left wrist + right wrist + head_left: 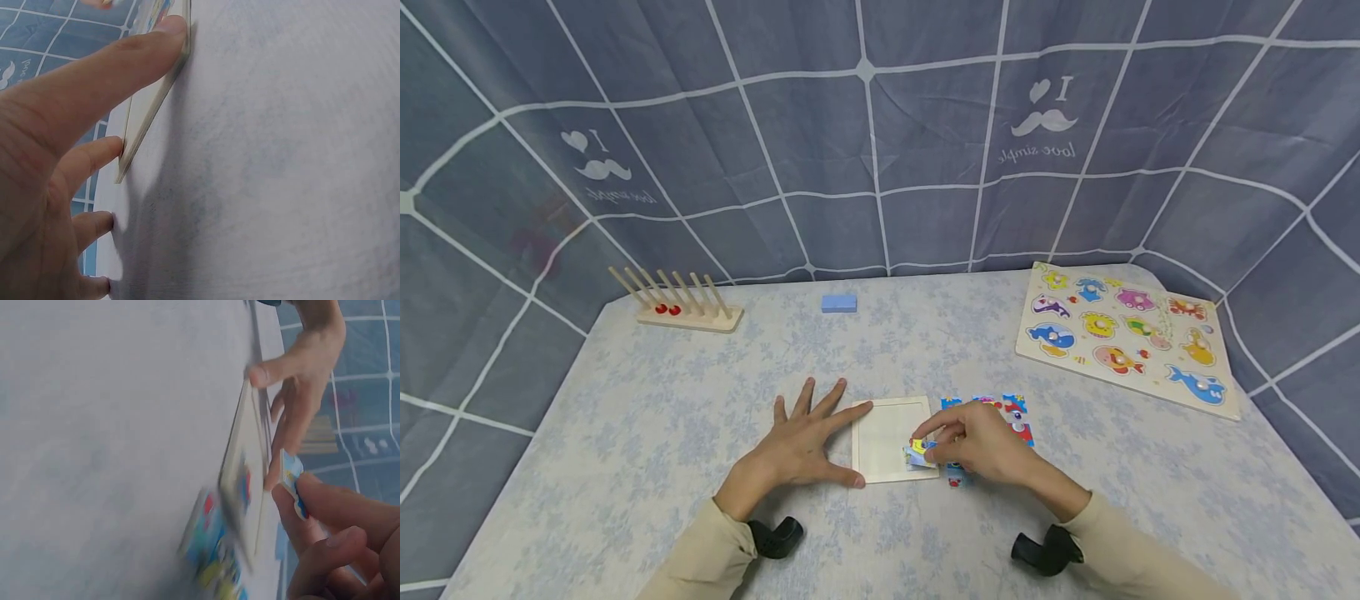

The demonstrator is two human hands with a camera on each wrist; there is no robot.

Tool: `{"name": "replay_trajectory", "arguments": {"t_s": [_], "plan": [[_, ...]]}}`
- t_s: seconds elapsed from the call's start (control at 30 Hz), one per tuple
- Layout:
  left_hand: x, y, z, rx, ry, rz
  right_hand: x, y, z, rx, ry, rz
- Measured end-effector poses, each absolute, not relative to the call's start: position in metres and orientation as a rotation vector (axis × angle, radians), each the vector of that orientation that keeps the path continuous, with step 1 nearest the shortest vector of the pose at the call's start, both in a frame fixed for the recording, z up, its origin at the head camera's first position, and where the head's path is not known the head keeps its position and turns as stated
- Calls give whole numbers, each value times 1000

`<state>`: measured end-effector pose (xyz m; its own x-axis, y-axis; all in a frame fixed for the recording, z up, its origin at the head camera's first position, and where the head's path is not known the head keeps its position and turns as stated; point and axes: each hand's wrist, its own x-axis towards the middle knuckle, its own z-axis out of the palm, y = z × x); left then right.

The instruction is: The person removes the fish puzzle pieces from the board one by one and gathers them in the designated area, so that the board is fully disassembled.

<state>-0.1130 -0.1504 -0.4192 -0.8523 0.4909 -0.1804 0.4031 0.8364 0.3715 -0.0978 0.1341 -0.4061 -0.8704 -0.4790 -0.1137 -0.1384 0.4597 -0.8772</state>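
Observation:
A shallow wooden puzzle tray lies flat on the table. My left hand is spread at its left side, thumb and index finger touching the frame's edge. Between thumb and fingers my right hand pinches a small jigsaw piece, held above the tray's lower right part. Some blue and red colour shows inside the tray in the right wrist view, blurred. Several more jigsaw pieces with blue and red printing lie right of the tray, partly hidden under my right hand.
A wooden peg stand with two red beads is at the back left. Near the back edge lies a blue block. A sea-animal knob puzzle board rests at the back right. A grey-blue curtain hangs behind the table.

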Motion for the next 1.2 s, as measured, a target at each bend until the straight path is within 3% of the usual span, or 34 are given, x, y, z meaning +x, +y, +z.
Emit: {"name": "replay_trajectory", "arguments": {"t_s": [0.53, 1.2], "plan": [[-113, -151, -418, 690, 2752, 464, -80, 207, -413, -322, 2430, -1295], [-112, -151, -419, 680, 2745, 474, -70, 198, -411, -129, 2759, -962]]}}
